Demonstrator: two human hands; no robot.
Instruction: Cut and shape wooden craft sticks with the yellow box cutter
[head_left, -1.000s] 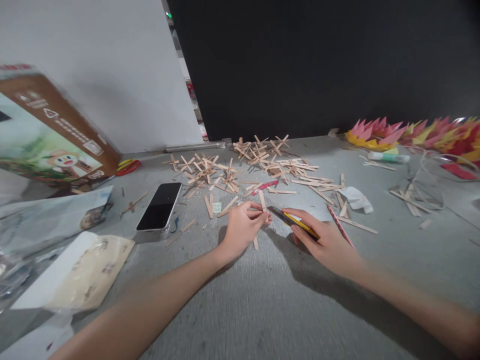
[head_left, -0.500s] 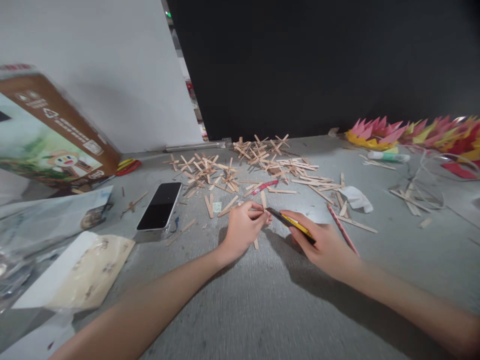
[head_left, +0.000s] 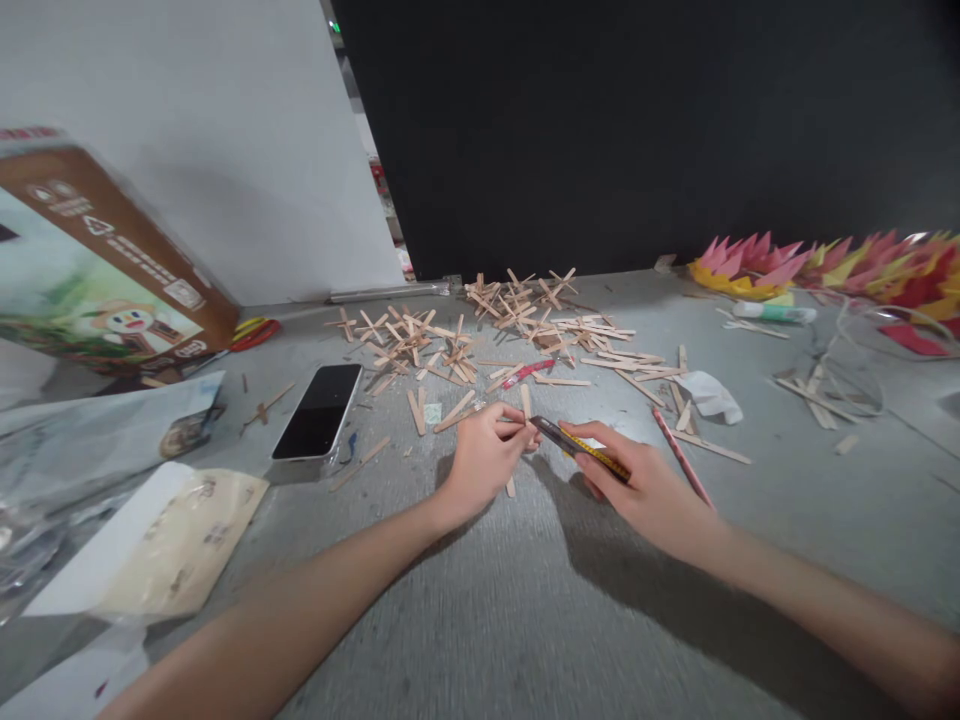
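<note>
My left hand [head_left: 484, 455] rests on the grey table [head_left: 525, 600], fingers pinched on a small wooden stick [head_left: 512, 487] that it pins to the surface. My right hand [head_left: 649, 485] is closed round a yellow-and-black utility knife [head_left: 581, 447], whose tip meets the left fingertips. A pink pencil [head_left: 682, 458] lies just right of my right hand. Behind both hands spreads a pile of wooden sticks [head_left: 517, 340], many glued into crosses.
A black phone [head_left: 319, 410] lies left of my left hand. A printed box [head_left: 97, 270], plastic bags and paper [head_left: 142, 540] fill the left side. Pink and yellow paper flowers [head_left: 825, 265], a glue stick [head_left: 772, 313] and a crumpled tissue [head_left: 709, 395] sit at the right.
My right hand has slid the knife a little to the left, bringing its tip up to the left fingertips. The left hand has hardly moved.
</note>
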